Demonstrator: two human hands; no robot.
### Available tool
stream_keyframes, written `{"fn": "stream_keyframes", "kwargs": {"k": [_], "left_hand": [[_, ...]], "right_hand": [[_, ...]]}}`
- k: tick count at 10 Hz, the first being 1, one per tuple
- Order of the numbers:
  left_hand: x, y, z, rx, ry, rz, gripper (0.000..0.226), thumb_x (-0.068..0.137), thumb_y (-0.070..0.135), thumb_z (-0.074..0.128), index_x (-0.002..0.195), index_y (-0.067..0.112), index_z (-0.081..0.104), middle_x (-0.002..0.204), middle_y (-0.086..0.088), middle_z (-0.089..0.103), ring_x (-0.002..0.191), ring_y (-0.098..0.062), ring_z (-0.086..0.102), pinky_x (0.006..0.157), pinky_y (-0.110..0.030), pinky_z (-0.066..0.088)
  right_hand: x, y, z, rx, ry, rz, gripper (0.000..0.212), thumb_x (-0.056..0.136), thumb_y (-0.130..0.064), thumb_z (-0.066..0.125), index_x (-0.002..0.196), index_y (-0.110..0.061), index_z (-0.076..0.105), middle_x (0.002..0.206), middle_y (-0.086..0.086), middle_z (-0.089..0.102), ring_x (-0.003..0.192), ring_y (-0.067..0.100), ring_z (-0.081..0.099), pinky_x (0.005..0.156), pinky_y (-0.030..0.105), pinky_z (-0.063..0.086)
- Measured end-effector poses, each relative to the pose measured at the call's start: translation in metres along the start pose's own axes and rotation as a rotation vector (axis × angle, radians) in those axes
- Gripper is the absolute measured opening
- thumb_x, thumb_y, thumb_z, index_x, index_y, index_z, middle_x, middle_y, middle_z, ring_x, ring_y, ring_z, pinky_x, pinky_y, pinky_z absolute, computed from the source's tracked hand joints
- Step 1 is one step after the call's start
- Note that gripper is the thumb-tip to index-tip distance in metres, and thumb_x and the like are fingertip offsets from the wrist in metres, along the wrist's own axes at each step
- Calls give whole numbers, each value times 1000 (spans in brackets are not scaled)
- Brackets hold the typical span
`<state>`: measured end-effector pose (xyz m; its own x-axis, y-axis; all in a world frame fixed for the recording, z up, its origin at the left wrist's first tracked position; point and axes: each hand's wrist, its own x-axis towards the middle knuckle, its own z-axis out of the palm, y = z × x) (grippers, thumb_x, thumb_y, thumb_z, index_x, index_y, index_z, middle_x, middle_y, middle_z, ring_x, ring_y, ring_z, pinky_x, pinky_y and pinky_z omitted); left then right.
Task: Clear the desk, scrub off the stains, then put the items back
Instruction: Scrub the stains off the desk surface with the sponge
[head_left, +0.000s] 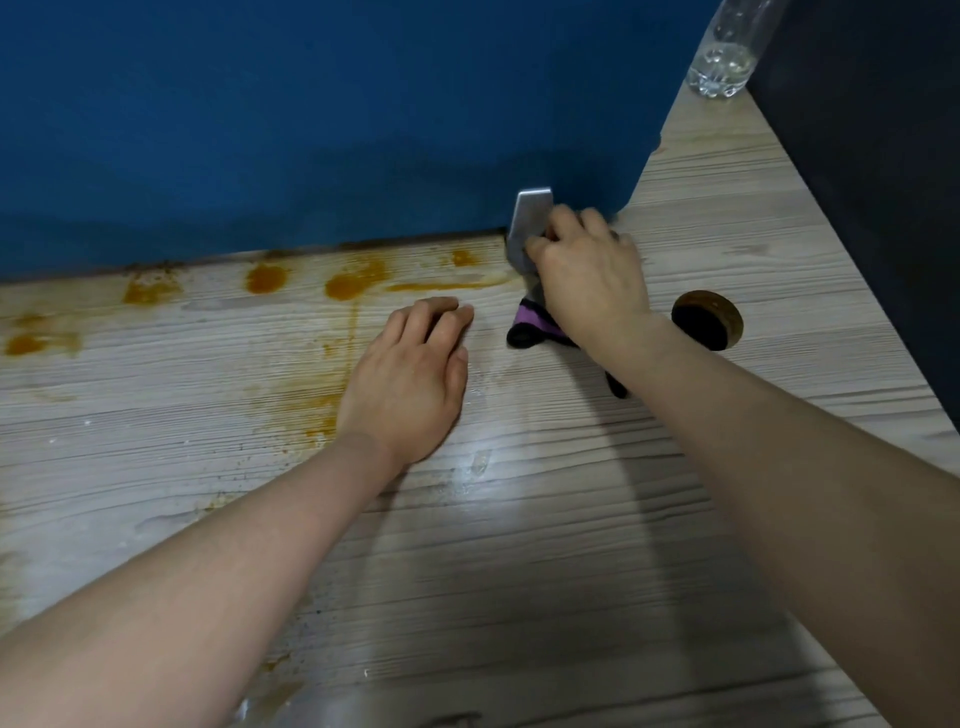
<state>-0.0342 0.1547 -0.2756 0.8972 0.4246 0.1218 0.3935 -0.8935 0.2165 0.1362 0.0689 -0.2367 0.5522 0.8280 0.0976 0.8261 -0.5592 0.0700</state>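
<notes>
A person's two bare forearms reach from 6 o'clock across a pale wood-grain surface (545, 519) toward a blue wall panel (311, 114) at 12 o'clock. The left hand (410, 374) lies palm down near the centre, fingers relaxed and pointing to 12 o'clock, its grip released and pressing flat on the wood. The right hand (587, 265), just toward 2 o'clock of it, is blurred; its curled fingers hold a dark cloth with purple stripes (535, 327) bunched against a flat grey metal bracket (527, 223) standing at the foot of the panel. The cloth's long axis runs from about 11 o'clock, under the hand, to 5 o'clock, where a dark end trails out beneath the right wrist. Orange-brown stains (353, 283) dot the surface in a band along the panel's base from 9 o'clock toward the bracket, with fainter streaks running down toward 6 o'clock beside the left hand. A round cable hole (706, 319) sits at 3 o'clock of the right wrist. A clear plastic bottle (727, 57) holding a little liquid stands at 1 o'clock, in the far corner; no label or writing can be read anywhere.
</notes>
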Motion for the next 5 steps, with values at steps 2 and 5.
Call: {"fn": "stream_keyframes", "kwargs": {"k": [2, 5], "left_hand": [[1, 0, 1, -5, -4, -2, 46, 97, 32, 27, 137, 17, 41, 134, -1, 42, 121, -19, 37, 104, -32, 32], [1, 1, 0, 2, -1, -3, 48, 95, 34, 24, 137, 16, 42, 133, -2, 43, 119, -19, 38, 104, -32, 32]], "right_hand": [[4, 25, -9, -5, -116, 181, 34, 91, -4, 46, 123, -11, 57, 131, 17, 37, 120, 37, 34, 91, 49, 36], [0, -12, -5, 57, -83, 9, 41, 92, -10, 47, 132, -20, 48, 137, 12, 34, 124, 33, 32, 95, 47, 33]]}}
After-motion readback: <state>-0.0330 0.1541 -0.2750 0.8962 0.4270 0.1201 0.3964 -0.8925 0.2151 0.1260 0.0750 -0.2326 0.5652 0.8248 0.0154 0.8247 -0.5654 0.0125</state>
